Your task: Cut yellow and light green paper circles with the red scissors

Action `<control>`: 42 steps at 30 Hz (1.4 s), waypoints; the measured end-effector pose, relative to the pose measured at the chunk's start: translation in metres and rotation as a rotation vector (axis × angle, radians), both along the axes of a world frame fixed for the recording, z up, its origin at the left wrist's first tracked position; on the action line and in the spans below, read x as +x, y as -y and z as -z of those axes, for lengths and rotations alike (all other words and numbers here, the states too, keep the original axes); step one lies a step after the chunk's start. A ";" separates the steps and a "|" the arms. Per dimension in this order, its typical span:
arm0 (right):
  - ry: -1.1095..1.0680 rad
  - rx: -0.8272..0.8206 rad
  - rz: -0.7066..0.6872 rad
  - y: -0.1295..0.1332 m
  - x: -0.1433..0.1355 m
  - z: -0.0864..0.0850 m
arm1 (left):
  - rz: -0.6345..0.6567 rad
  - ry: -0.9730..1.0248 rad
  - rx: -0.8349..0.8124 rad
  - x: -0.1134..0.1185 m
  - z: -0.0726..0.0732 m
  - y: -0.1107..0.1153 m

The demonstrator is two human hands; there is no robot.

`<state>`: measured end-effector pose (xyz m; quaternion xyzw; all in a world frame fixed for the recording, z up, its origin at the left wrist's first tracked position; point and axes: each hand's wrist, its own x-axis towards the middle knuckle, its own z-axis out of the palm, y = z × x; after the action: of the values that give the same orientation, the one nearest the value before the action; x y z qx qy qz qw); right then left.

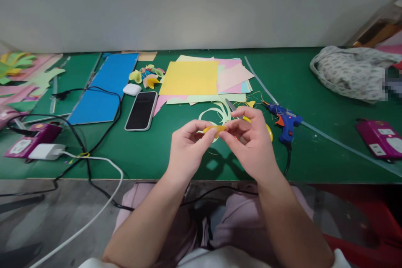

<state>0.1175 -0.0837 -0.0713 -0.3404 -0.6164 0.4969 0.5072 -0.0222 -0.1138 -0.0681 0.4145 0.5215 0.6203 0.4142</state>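
Observation:
Between my two hands, just above the table's front part, is a small piece of yellow paper (215, 129). My left hand (190, 144) pinches its left end between thumb and fingers. The thumb and fingertips of my right hand (251, 142) close on the right end. Behind the right hand lie scissors with yellow handles (269, 132), partly covered by the fingers. Curled pale green paper strips (205, 114) rest on the table just beyond the hands. To the right is a blue hot glue gun (287, 123) with an orange trigger and a clear glue stick.
Sheets of coloured paper (188, 77) are stacked at the back. Left of them are small paper flowers (150, 80), a phone (141, 111), a white earbud case (132, 89) and a blue board (105, 88). Purple power strips (380, 138) and cables lie at both sides; a cloth bag (348, 73) is back right.

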 end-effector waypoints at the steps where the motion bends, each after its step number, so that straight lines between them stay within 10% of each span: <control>1: 0.002 -0.002 0.002 0.000 0.000 0.000 | 0.001 -0.002 -0.002 0.000 0.000 0.000; 42: -0.071 -0.043 -0.081 -0.001 -0.002 0.001 | -0.025 0.017 0.021 0.000 -0.002 -0.002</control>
<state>0.1152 -0.0827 -0.0720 -0.3081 -0.6006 0.5420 0.5006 -0.0222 -0.1123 -0.0657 0.4068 0.5165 0.6344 0.4066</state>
